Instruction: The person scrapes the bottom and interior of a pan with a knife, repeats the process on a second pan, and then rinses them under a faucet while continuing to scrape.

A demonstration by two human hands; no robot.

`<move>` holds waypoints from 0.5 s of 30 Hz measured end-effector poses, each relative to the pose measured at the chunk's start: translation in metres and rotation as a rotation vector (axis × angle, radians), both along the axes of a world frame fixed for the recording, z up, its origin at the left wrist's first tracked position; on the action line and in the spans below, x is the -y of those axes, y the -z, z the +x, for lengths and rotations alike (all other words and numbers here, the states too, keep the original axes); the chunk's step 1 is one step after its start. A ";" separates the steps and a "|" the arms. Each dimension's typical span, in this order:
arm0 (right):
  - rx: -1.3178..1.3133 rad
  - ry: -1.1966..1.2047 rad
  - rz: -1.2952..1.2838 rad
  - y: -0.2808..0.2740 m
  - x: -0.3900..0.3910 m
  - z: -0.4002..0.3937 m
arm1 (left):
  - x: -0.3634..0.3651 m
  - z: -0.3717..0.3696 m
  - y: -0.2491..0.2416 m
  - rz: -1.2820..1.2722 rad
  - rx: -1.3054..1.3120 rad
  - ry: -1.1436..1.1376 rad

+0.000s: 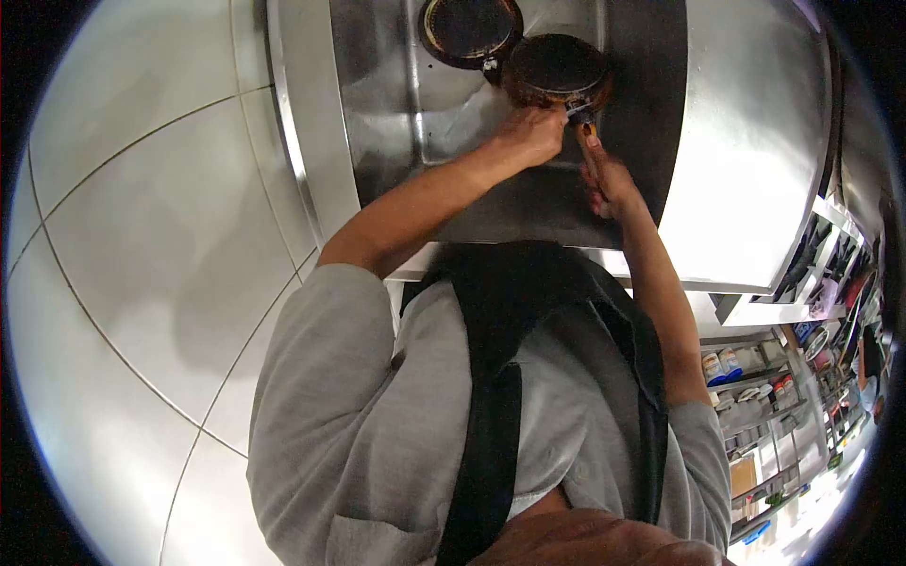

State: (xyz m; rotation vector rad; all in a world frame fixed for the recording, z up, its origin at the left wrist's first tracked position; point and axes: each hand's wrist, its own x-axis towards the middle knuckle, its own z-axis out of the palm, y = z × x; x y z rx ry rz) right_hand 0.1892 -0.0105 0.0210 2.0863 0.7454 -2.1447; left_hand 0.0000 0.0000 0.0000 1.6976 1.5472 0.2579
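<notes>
A dark, worn frying pan (557, 71) is tilted over a steel sink (377, 104). My right hand (611, 181) is wrapped round its handle. At the near rim, where the handle joins, my left hand (535, 135) is closed, its fingers against the pan. A thin, pale metallic sliver (578, 109) shows beside those fingers; its kind is too small to tell. A second round pan (470, 30), blackened with a brownish rim, lies in the sink just beyond and to the left.
A steel counter (755, 141) adjoins the sink on the right. White wall tiles (142, 217) fill the left side. Metal shelves (764, 396) with containers and kitchen goods stand at the lower right. A person (868, 377) is small and blurred at the far right.
</notes>
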 end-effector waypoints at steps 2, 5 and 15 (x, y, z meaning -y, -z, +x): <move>0.020 -0.046 0.079 0.003 0.001 0.003 | -0.008 -0.009 -0.003 -0.062 -0.061 0.071; 0.045 -0.048 0.066 -0.008 0.009 -0.010 | 0.013 -0.013 0.017 0.063 -0.025 0.034; 0.040 -0.230 0.152 0.012 0.010 -0.004 | 0.030 -0.014 0.011 -0.015 -0.042 0.083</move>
